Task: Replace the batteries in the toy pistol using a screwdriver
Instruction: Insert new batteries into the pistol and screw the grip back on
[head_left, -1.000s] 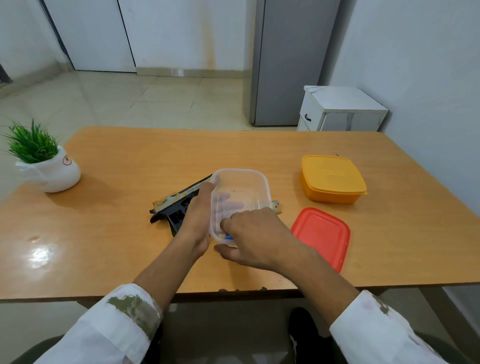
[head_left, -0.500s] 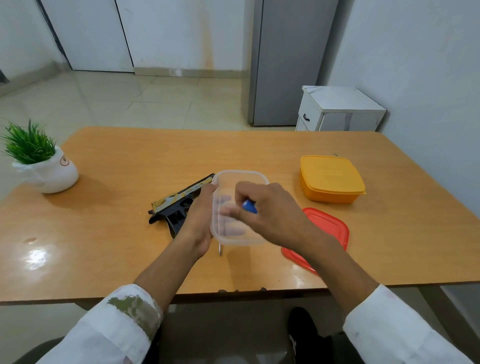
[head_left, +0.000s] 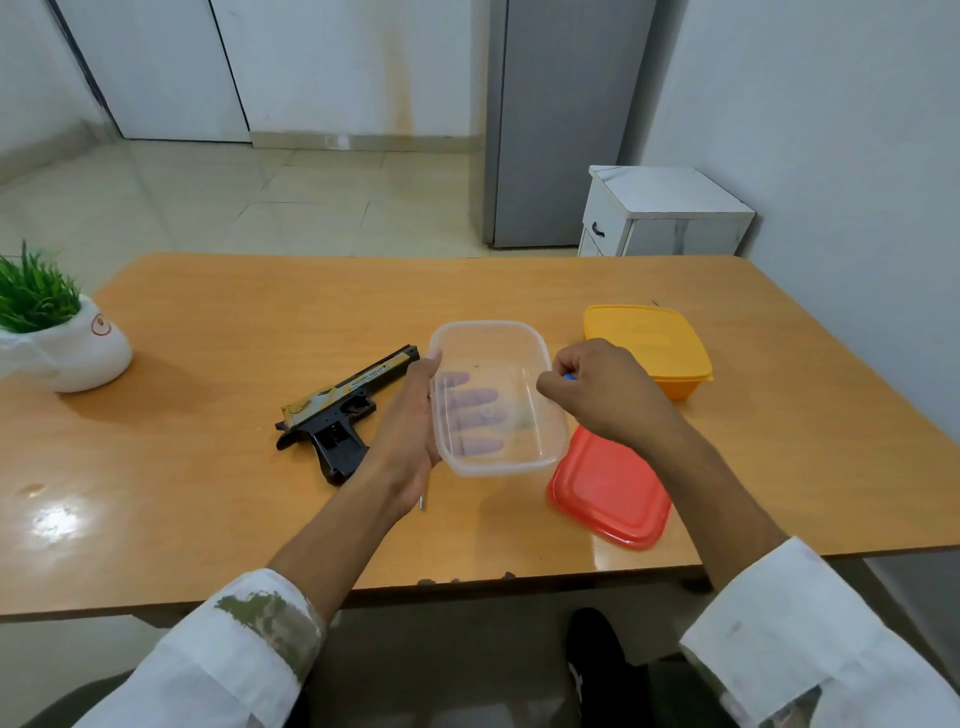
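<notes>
1. A wooden bench (head_left: 208, 519) stands on a pale tiled floor (head_left: 260, 208), its right side close to a white wall (head_left: 831, 156). A grey fridge (head_left: 550, 130) and a small white cabinet (head_left: 665, 208) stand beyond its far edge.
2. A second ago the right hand (head_left: 597, 395) was down in the near corner of the clear container (head_left: 498, 338). It has since come out past the right rim and pinches a small blue item (head_left: 570, 378). What that item is cannot be told.
3. The left hand (head_left: 410, 436) grips the container from its left side, thumb on the rim. Its fingers (head_left: 470, 400) show through the clear bottom. The container sits higher than before, off the wood, with its opening turned toward the camera.
4. The toy pistol (head_left: 343, 410) has not moved. It lies on its side just left of the left hand, muzzle pointing to the far right and grip toward the near edge.
5. A thin metal rod (head_left: 423, 499) shows below the left wrist; what it belongs to is unclear.
6. The red lid (head_left: 608, 488) lies flat near the front edge, more of it uncovered now. The orange lidded box (head_left: 647, 343) sits behind the right hand.
7. Bare wood runs between the potted plant (head_left: 67, 353) at the left edge and the pistol, and across the far half.
</notes>
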